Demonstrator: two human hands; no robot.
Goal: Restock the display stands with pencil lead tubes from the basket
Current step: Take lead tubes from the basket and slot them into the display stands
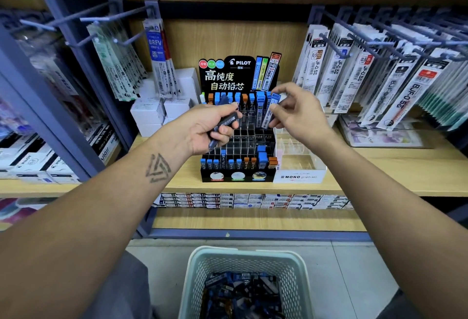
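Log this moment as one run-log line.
left hand: holding several lead tubes | right hand: pinching one blue-capped tube above black display stand | basket: tubes remaining | middle slots: mostly empty

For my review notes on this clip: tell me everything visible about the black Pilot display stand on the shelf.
The black Pilot display stand sits on the wooden shelf, its right side against a clear Mono stand. It looks like black plastic or card with clear stepped compartments. A tall backboard carries the Pilot logo, Chinese text and pictured tubes. The back and front rows hold blue and orange capped lead tubes; most middle slots look empty. Both hands hover before it, and neither clearly touches it.
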